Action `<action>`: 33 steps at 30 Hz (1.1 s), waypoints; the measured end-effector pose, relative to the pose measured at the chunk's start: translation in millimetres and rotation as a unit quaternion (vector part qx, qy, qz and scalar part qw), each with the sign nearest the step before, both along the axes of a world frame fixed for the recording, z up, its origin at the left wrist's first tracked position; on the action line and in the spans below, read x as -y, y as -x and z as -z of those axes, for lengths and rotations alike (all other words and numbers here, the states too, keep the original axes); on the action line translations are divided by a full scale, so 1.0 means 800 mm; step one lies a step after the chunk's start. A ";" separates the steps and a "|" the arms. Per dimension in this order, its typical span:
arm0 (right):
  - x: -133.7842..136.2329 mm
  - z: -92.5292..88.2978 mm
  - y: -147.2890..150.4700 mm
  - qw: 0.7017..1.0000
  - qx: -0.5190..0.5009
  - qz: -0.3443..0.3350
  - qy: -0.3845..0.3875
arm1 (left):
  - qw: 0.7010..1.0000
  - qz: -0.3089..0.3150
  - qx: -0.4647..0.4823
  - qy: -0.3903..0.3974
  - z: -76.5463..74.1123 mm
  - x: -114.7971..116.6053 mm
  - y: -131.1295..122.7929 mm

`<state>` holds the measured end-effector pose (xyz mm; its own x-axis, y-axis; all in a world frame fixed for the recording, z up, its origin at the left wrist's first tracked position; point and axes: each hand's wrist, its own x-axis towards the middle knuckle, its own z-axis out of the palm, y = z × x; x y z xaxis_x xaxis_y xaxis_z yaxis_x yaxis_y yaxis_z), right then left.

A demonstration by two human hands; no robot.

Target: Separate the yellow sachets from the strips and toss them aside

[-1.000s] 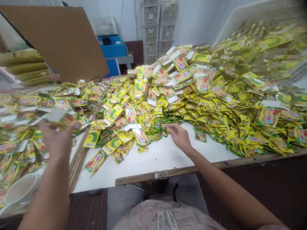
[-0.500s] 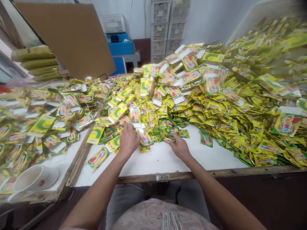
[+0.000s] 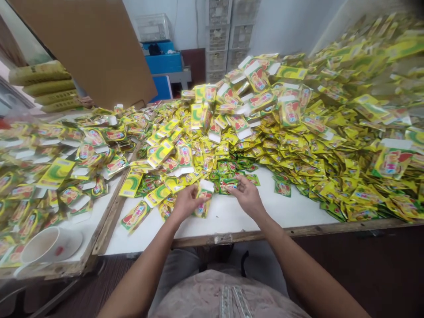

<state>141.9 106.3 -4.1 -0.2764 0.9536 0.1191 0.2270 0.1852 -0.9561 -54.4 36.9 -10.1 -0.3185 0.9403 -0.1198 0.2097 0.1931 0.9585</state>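
Note:
My left hand (image 3: 186, 204) is closed on a small yellow-and-green carton (image 3: 206, 187) printed with red fruit, its white flap pointing away from me. Just to the right, my right hand (image 3: 249, 198) pinches a small green sachet (image 3: 228, 184) between thumb and fingers, near the carton but apart from it. Behind both hands lies a heap of yellow sachets (image 3: 318, 163), with green sachets (image 3: 232, 165) at its near edge. Several cartons (image 3: 160, 153) lie on the heap beyond my left hand.
A wooden strip (image 3: 111, 216) divides the white tabletop (image 3: 265, 212). On the left part stand a white mug (image 3: 53, 245) and many cartons (image 3: 56, 173). A large cardboard sheet (image 3: 89, 48) leans at the back, beside stacked yellow sacks (image 3: 49, 86). Sachets pile high at the right.
My left hand has come nearer and right, drawing a carton away from the others. My right hand has lifted slightly with a green sachet at its fingertips. The view has shifted a little.

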 end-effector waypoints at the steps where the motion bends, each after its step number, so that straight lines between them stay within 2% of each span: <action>1: 0.000 -0.005 0.004 1.000 0.012 -0.025 -0.013 | 0.999 0.032 0.029 0.001 0.003 0.008 -0.001; 3: 0.002 -0.013 0.013 0.993 0.066 -0.081 -0.051 | 0.995 0.070 0.066 0.008 0.009 0.022 -0.006; 8: 0.008 -0.022 0.024 0.947 0.189 -0.191 -0.177 | 0.984 0.082 0.155 0.011 0.017 0.040 -0.009; 13: 0.012 -0.027 0.026 0.919 0.204 -0.208 -0.265 | 0.974 0.105 0.200 0.022 0.014 0.042 -0.005; 15: 0.014 -0.028 0.027 0.918 0.197 -0.233 -0.254 | 0.976 0.089 0.198 0.019 0.012 0.043 -0.007; 18: 0.014 -0.025 0.029 0.938 0.173 -0.267 -0.135 | 0.974 0.095 0.204 0.017 0.011 0.045 -0.011; 21: 0.010 -0.018 0.036 0.956 0.138 -0.258 0.007 | 0.967 0.103 0.233 0.016 0.010 0.047 -0.013; 24: 0.003 -0.011 0.049 0.970 0.113 -0.210 0.052 | 0.966 0.040 0.252 0.031 0.010 0.044 -0.007; 27: -0.005 -0.005 0.066 0.977 0.185 -0.101 -0.021 | 0.965 -0.018 0.255 0.050 0.010 0.042 0.006; 29: -0.010 0.000 0.077 0.953 0.283 -0.043 -0.099 | 0.967 -0.049 0.243 0.056 0.012 0.042 0.015; 31: -0.011 0.008 0.086 0.920 0.360 -0.035 -0.149 | 0.969 -0.082 0.225 0.056 0.016 0.044 0.022; 33: -0.010 0.016 0.088 0.907 0.385 -0.044 -0.165 | 0.970 -0.104 0.211 0.056 0.022 0.046 0.026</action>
<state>71.6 114.6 -17.2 -0.4716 0.8718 0.1330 0.7749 0.4816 -0.4093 -75.4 0.2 -27.5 -0.3999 0.8347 -0.3785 -0.2516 0.2971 0.9211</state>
